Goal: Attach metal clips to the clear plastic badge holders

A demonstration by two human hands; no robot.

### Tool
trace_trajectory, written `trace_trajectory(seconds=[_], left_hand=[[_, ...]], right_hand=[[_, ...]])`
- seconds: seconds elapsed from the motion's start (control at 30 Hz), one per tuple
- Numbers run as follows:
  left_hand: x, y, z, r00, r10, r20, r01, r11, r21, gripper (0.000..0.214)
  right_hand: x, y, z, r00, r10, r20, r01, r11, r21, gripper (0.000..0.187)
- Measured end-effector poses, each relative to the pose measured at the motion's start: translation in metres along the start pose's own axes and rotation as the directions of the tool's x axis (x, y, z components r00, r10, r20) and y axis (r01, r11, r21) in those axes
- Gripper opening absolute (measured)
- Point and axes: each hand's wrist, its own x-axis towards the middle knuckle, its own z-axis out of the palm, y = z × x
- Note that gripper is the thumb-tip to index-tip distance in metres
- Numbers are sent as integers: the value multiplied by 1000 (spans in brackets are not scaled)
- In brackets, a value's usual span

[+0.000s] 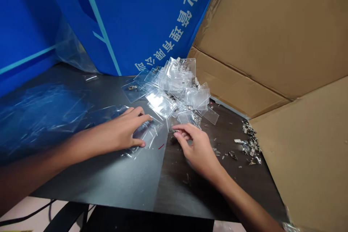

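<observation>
Our L fingers (138, 143) sit apart atop clear sleeves (150, 135) on surface (108, 179); R fingers (187, 128) nearly together nr sleeve pile (176, 81), can't tell if gripping. Slick stack cd slide if we press unevenly.

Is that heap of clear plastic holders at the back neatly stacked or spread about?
Spread about: the holders overlap at many angles, their corners sticking out on several sides.
</observation>
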Motion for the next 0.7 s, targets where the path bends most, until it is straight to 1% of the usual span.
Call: trace_trajectory(seconds=[0.07,0.13,0.2,0.27,0.33,0.4,0.43,0.5,0.6,0.7], left_hand=[[-1,4,-1,1000,-30,-6,30,999,-30,61],[-2,9,-3,997,-72,5,73,996,-50,68],[-2,12,-4,994,-108,11,108,992,-60,74],[0,11,-4,994,-109,-3,108,992,-61,74],[4,8,-3,995,-78,-60,76,996,-41,66],[8,3,-2,991,-23,-129,22,1000,-4,51],[10,1,-3,989,7,-149,-6,1000,5,43],[13,0,-5,986,62,-153,-66,998,-20,31],[15,4,-12,983,126,-131,-144,980,-135,28],[15,14,-16,978,141,-157,-170,967,-188,32]], right_hand=[[3,2,15,1000,-3,-4,3,996,92,20],[1,5,24,999,8,-32,-3,987,161,15],[-3,9,28,998,31,-52,-20,980,197,11],[-7,11,27,997,50,-57,-37,976,217,10],[-10,12,25,996,70,-61,-53,970,238,12],[-10,13,23,993,104,-57,-85,959,269,15],[-10,13,23,991,126,-51,-107,952,287,16],[-10,14,22,984,171,-41,-148,933,327,20],[-8,15,23,973,231,-15,-204,887,414,25],[-5,17,22,962,273,9,-243,839,488,29]])
